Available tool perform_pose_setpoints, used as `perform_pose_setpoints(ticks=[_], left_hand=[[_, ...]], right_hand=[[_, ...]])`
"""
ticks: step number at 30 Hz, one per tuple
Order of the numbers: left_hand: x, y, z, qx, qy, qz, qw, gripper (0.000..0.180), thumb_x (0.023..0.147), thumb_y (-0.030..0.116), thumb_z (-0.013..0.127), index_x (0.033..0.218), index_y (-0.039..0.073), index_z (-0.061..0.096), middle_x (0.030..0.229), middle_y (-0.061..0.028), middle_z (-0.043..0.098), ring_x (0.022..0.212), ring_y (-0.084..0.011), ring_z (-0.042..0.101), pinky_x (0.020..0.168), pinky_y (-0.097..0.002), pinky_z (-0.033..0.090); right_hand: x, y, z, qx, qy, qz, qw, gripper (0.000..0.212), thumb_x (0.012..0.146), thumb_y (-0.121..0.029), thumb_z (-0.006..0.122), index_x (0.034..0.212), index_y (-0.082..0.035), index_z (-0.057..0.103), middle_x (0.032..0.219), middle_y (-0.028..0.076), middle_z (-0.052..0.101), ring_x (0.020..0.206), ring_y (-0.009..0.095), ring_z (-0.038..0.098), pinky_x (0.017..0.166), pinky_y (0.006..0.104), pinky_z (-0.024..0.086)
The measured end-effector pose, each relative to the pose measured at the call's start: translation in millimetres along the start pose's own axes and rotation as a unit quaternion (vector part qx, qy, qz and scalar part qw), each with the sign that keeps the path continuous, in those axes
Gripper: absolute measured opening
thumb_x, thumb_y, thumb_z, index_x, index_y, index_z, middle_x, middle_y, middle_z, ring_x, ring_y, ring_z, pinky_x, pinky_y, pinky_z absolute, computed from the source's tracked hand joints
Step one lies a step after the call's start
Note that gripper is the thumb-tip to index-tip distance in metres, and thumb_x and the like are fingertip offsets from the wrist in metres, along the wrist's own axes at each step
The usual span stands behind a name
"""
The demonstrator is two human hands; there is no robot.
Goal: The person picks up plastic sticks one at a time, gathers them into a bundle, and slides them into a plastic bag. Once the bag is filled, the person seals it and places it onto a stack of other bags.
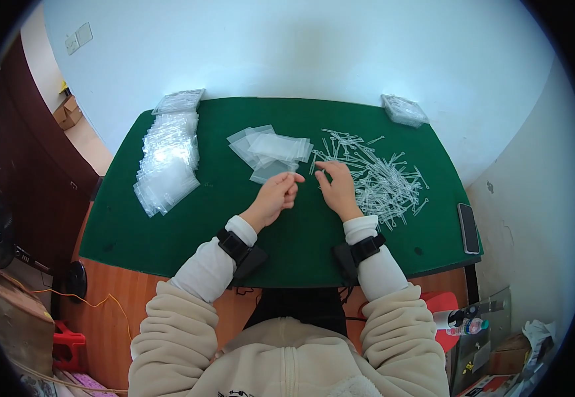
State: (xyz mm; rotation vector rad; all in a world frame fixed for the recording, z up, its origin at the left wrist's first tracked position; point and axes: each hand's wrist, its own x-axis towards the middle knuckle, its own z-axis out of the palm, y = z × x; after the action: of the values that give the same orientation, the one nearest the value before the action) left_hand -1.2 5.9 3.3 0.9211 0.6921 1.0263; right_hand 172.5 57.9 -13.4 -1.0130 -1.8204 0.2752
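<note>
My left hand (276, 198) is closed in a pinch at the near edge of a loose pile of small clear plastic bags (279, 145). What its fingers hold, if anything, I cannot make out. To its right, my right hand (339, 188) is at the left side of a heap of thin, clear-looking sticks with small loops at their ends (390, 185). Its thumb and forefinger are curved and apart, with nothing visible between them. A few sticks lie by the fingertips. Both wrists wear black straps with dark devices.
On the green table (228, 231), a long overlapping row of clear bags (168, 155) lies at left. Bundled clear packets (180, 101) sit at the far left corner, more packets (404, 110) at the far right. A phone (469, 228) lies by the right edge. A wall stands behind.
</note>
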Motion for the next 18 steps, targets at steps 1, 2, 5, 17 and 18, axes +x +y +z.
perform_pose_setpoints(ticks=[1,2,5,17,18], left_hand=[[1.3,0.3,-3.2,-0.011,0.037,0.013,0.999,0.023,0.097,0.023,0.038,0.099,0.003,0.049,0.065,0.0045,0.034,0.052,-0.0047,0.028,0.045,-0.0197,0.025],[2.6,0.3,-5.9,-0.022,0.073,0.026,0.997,0.023,0.097,0.023,0.038,0.099,0.003,0.049,0.064,0.0047,0.034,0.052,-0.0044,0.028,0.045,-0.0193,0.025],[3.7,-0.8,-10.6,-0.035,0.116,0.050,0.991,0.022,0.097,0.022,0.038,0.099,0.003,0.049,0.064,0.0048,0.035,0.051,-0.0037,0.027,0.044,-0.0187,0.023],[0.1,2.4,-3.6,0.009,0.118,0.072,0.990,0.022,0.095,0.021,0.041,0.095,0.002,0.052,0.060,0.0058,0.034,0.048,-0.0026,0.026,0.042,-0.0186,0.021],[0.0,2.4,-3.9,0.014,0.118,0.075,0.990,0.022,0.095,0.021,0.041,0.094,0.002,0.053,0.060,0.0060,0.034,0.048,-0.0024,0.026,0.042,-0.0186,0.020]], right_hand=[[-0.6,6.6,2.3,-0.123,0.024,-0.051,0.991,0.012,0.076,-0.011,0.063,0.086,-0.005,0.066,0.092,0.005,0.060,0.087,0.021,0.056,0.075,0.0354,0.044],[-3.6,12.7,4.0,-0.123,0.024,-0.050,0.991,0.012,0.076,-0.011,0.063,0.086,-0.005,0.066,0.092,0.005,0.060,0.087,0.021,0.056,0.075,0.0354,0.044],[-6.9,11.1,4.7,-0.232,-0.045,-0.022,0.971,0.012,0.074,-0.013,0.063,0.084,-0.008,0.066,0.091,0.007,0.060,0.094,0.026,0.053,0.079,0.0401,0.041],[-6.7,6.0,-1.7,-0.254,-0.091,0.005,0.963,0.006,0.072,-0.018,0.064,0.073,-0.012,0.063,0.078,0.004,0.057,0.083,0.025,0.054,0.073,0.0402,0.039],[-6.2,5.0,-2.0,-0.254,-0.091,0.005,0.963,0.006,0.072,-0.018,0.064,0.073,-0.012,0.063,0.078,0.004,0.057,0.083,0.025,0.054,0.073,0.0402,0.039]])
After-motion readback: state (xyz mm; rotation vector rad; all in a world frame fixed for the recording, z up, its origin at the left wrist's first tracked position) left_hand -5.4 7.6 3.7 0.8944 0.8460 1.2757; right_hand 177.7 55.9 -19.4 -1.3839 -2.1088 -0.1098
